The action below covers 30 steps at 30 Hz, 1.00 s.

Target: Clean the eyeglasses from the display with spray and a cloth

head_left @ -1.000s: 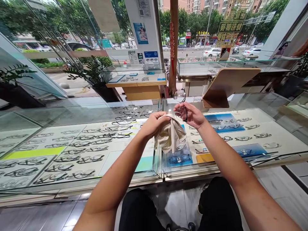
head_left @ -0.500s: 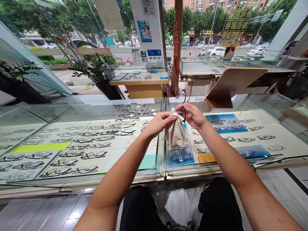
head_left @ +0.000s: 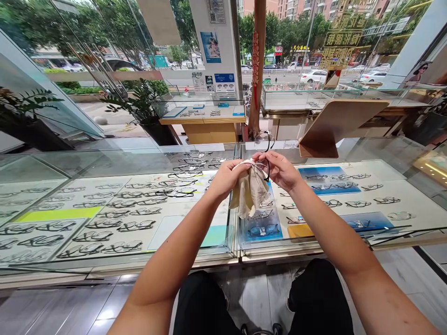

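A beige cloth [head_left: 252, 188] hangs from my left hand [head_left: 227, 177], whose fingers are closed on its upper edge. My right hand [head_left: 282, 171] pinches a pair of dark-framed glasses [head_left: 267, 168] held upright over the glass counter. One lens sticks up above my right fingers; the lower part of the frame meets the cloth between my hands. Both hands are close together, nearly touching at the fingertips. The lower lens is partly hidden by the cloth and fingers.
Below my hands, a glass display counter [head_left: 240, 251] holds rows of glasses [head_left: 135, 225]. A wooden stand [head_left: 340, 123] rises at the right rear. Behind are a smaller display case [head_left: 202, 120], a potted plant [head_left: 139, 104] and a wooden post [head_left: 257, 70].
The cloth has spread and shifted left, now covering part of the lower lens. My left hand has moved slightly left. My right hand still holds the glasses.
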Each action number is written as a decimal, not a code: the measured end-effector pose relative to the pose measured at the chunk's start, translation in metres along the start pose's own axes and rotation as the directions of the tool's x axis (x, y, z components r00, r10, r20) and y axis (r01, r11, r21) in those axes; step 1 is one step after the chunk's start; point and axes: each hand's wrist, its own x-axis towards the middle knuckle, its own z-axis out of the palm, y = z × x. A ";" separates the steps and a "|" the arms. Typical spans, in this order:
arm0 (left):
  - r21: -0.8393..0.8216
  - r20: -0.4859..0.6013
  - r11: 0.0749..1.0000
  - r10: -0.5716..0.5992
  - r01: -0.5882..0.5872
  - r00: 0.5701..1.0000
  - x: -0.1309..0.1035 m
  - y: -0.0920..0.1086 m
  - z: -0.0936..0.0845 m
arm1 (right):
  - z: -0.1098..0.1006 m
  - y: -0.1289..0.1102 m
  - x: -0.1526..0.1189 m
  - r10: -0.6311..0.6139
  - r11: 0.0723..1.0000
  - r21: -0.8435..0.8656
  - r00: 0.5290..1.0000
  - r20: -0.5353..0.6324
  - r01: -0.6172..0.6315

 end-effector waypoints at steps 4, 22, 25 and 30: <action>0.086 0.015 0.985 0.151 -0.152 0.988 0.000 0.001 0.001 | 0.007 0.001 -0.002 -0.026 0.996 -0.083 1.000 0.015 0.028; 0.390 -0.118 0.781 0.567 -0.488 0.815 -0.013 0.002 0.007 | 0.000 0.006 0.002 -0.243 0.922 -0.320 0.969 -0.040 0.218; 0.485 -0.137 0.694 0.661 -0.531 0.738 -0.014 0.002 0.009 | 0.000 0.005 0.002 -0.235 0.925 -0.318 0.971 -0.042 0.210; 0.648 -0.112 0.495 0.813 -0.579 0.571 -0.014 0.000 0.009 | -0.001 0.003 0.001 -0.265 0.910 -0.348 0.961 -0.076 0.223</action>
